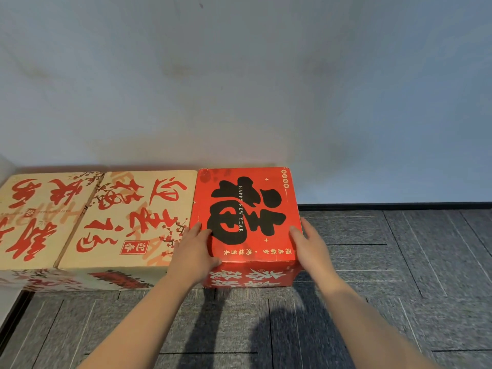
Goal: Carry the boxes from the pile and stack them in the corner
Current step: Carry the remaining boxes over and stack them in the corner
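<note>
A red box [247, 206] with a big black character and "HAPPY NEW YEAR" on its lid stands on the carpet against the wall. My left hand [195, 251] lies flat on its left front corner, fingers straight. My right hand [310, 243] presses its right side with straight fingers. Two beige boxes with red writing, one [133, 222] touching the red box and another [34, 217] further left, line the wall toward the left corner.
A pale blue-grey wall [239, 89] runs behind the boxes, with a dark baseboard [399, 206] at its foot. Grey carpet tiles [386, 275] cover the floor to the right and in front. A second wall edge shows at the far left.
</note>
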The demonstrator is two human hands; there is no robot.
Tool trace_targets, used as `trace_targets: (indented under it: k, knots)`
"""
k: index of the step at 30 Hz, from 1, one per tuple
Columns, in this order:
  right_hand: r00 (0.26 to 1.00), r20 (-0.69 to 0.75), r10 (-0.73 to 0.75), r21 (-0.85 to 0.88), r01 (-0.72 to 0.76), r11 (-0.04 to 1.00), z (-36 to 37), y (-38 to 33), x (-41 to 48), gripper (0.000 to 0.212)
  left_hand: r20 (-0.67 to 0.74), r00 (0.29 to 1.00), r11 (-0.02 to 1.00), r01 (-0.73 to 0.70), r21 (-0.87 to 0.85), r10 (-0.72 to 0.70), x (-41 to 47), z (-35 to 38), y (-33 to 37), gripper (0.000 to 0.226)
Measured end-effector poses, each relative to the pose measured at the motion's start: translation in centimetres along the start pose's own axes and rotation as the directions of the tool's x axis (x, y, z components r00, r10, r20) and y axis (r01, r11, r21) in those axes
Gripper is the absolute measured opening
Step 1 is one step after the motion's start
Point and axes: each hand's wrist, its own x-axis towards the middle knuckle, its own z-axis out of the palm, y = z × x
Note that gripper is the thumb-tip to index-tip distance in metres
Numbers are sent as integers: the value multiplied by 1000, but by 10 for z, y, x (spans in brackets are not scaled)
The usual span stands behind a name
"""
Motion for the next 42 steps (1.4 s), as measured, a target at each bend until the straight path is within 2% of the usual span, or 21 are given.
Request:
trace_targets:
  k: [2, 4, 7, 9, 11, 13, 15, 17, 19, 22, 27, 34, 37, 42]
  knots:
    - [998, -66, -2, 41, 4, 999, -5, -10, -12, 38, 17, 1000, 999, -13, 44, 13, -8, -15, 13, 72]
    - [999, -55, 0, 74, 4, 997, -11, -31, -30, 24, 24, 999, 997, -33, -76, 35, -21, -42, 32, 58]
    - [1000, -3, 12, 135, -12, 991, -27, -80, -69, 47, -1, 1000, 935, -29, -353, 31, -58, -103, 72, 38]
    - [1000, -5, 8, 176, -7, 984, -52, -130, -102, 44, -15, 1000, 866, -14, -499, 8, -91, -156, 104, 22]
    - [999, -29, 13, 225, -6, 974, -86, -191, -138, 35, 24, 1000, 763, 4, -647, 15, -130, -217, 139, 17]
    - [998, -60, -9, 295, 26, 955, -131, -261, -179, 23, 67, 997, 599, 39, -800, 25, -168, -286, 176, 19]
    - [993, -113, -27, 351, 65, 934, -181, -334, -222, 15, 89, 996, 456, 72, -887, 17, -206, -360, 214, 19]
    - [987, -154, -46, 395, 104, 913, -231, -407, -269, 17, 92, 996, 342, 83, -936, 11, -245, -434, 253, 18]
    - [977, -205, -66, 429, 150, 891, -276, -469, -316, 17, 76, 996, 265, 65, -962, 34, -287, -501, 288, 18]
    - [955, -286, -79, 468, 211, 858, -327, -541, -385, 17, 32, 994, 207, 10, -978, 102, -348, -579, 329, 16]
    - [903, -420, -94, 469, 305, 829, -369, -589, -489, 18, 0, 966, 187, -50, -981, 259, -435, -644, 361, 15]
    - [754, -656, 35, 489, 389, 780, -389, -543, -632, 17, 126, 821, 280, -44, -959, 557, -528, -613, 384, 16]
    - [659, -740, 131, 498, 407, 766, -403, -504, -702, 16, 216, 724, 321, -7, -947, 655, -589, -585, 408, 13]
    - [433, -857, 281, 480, 468, 742, -430, -434, -841, 15, 348, 476, 406, -22, -914, 808, -713, -530, 445, 12]
